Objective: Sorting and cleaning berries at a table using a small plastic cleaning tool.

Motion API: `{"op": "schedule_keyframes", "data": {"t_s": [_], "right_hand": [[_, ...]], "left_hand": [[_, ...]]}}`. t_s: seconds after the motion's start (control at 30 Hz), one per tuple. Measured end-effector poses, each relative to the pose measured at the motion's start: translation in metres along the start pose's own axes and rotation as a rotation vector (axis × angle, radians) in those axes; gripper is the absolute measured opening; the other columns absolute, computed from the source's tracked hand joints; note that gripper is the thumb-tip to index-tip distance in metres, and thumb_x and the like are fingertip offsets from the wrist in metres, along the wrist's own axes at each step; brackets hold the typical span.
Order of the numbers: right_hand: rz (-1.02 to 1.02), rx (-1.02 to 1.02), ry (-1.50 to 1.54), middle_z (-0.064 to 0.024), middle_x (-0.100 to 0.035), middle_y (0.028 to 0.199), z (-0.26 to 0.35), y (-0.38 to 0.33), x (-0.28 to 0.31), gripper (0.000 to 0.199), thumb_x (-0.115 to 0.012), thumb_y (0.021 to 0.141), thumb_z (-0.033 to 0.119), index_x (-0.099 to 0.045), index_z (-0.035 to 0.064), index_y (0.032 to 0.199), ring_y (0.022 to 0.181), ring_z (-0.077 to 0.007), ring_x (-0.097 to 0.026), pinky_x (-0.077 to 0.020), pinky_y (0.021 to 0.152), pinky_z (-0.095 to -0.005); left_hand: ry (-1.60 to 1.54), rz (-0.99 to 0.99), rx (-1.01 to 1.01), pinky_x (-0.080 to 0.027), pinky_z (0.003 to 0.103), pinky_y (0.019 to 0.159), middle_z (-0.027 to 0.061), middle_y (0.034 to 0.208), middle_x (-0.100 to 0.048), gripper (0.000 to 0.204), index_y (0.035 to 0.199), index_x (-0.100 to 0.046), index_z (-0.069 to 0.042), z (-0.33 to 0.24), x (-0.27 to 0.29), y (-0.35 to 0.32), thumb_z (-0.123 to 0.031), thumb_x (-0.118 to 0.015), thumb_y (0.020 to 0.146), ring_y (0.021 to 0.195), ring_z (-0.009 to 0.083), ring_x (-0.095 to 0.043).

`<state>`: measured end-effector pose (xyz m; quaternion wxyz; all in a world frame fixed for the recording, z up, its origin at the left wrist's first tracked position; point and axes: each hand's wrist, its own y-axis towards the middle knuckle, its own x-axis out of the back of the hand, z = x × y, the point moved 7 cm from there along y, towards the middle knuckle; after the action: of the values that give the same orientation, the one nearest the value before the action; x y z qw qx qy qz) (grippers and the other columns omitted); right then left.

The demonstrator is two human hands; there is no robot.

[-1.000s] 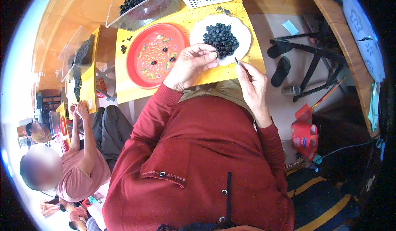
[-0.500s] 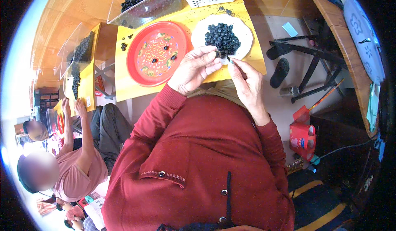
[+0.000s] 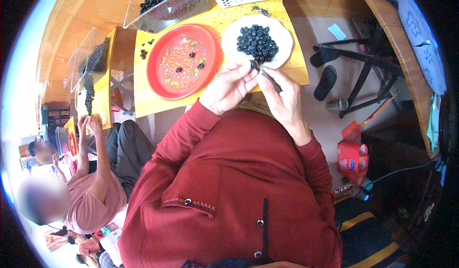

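Packaging noted relative to the yellow tabletop (image 3: 143,100):

- Red carton or gift-type bag (image 3: 352,157) on the floor, well below and right of the tabletop's right corner. Boxy, open-topped, small coloured motifs on its faces; print too small to make out.
- Small pale blue rectangular slip or card (image 3: 336,31), lying flat on the floor just right of the tabletop's right edge.
- Small cylindrical container with a label band (image 3: 345,190), on its side just below the red carton; colours unclear.
- Printed, mostly white pack or booklet (image 3: 112,241), far below the tabletop near the lower left rim, partly hidden.

No screens or signs visible.
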<state>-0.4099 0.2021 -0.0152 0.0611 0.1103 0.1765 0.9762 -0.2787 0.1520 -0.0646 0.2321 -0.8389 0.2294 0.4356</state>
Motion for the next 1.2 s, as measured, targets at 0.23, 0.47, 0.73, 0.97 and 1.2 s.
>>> {"op": "schedule_keyframes", "data": {"t_s": [0.23,0.47,0.73,0.97,1.2], "right_hand": [[-0.014,0.052,-0.035,-0.0173,-0.069,0.095,0.003,-0.001,0.003,0.027,-0.061,0.095,0.021,-0.065,-0.0024,0.108,0.083,-0.0294,-0.070,-0.0535,0.070,-0.0349],[-0.010,0.043,-0.036,-0.0148,-0.068,0.093,0.001,-0.002,0.006,0.029,-0.062,0.096,0.021,-0.066,-0.0040,0.110,0.082,-0.0217,-0.068,-0.0521,0.072,-0.0308],[-0.014,0.046,-0.051,-0.0146,-0.070,0.091,-0.005,-0.003,0.012,0.029,-0.063,0.095,0.020,-0.067,-0.0043,0.112,0.081,-0.0192,-0.067,-0.0513,0.072,-0.0296],[-0.151,-0.145,0.089,-0.0164,-0.072,0.098,-0.020,-0.003,0.038,0.033,-0.061,0.097,0.025,-0.067,-0.0042,0.113,0.088,-0.0172,-0.067,-0.0518,0.076,-0.0294],[-0.058,-0.078,0.087,-0.0176,-0.070,0.098,-0.013,-0.005,0.023,0.034,-0.063,0.095,0.027,-0.066,-0.0031,0.111,0.090,-0.0253,-0.070,-0.0530,0.077,-0.0328]], "left_hand": [[0.039,-0.038,0.006,-0.054,0.031,0.087,0.0053,0.104,-0.067,0.017,0.111,-0.063,-0.006,0.005,-0.009,-0.002,-0.013,-0.058,0.097,0.096,0.0156,-0.064],[0.060,-0.001,0.030,-0.053,0.031,0.087,0.0052,0.106,-0.067,0.018,0.112,-0.063,-0.006,0.008,-0.009,-0.002,-0.014,-0.059,0.096,0.097,0.0155,-0.063],[0.083,0.072,0.011,-0.053,0.032,0.084,0.0029,0.096,-0.063,0.016,0.108,-0.064,-0.005,0.008,-0.020,-0.008,-0.015,-0.060,0.096,0.088,0.0140,-0.060],[0.055,0.119,-0.020,-0.054,0.032,0.083,0.0040,0.094,-0.063,0.013,0.106,-0.065,-0.005,0.010,-0.027,-0.009,-0.013,-0.060,0.096,0.091,0.0156,-0.060],[0.039,0.076,0.034,-0.054,0.033,0.088,0.0046,0.102,-0.066,0.015,0.108,-0.064,-0.006,0.016,-0.019,-0.006,-0.015,-0.059,0.096,0.096,0.0158,-0.063]]}}
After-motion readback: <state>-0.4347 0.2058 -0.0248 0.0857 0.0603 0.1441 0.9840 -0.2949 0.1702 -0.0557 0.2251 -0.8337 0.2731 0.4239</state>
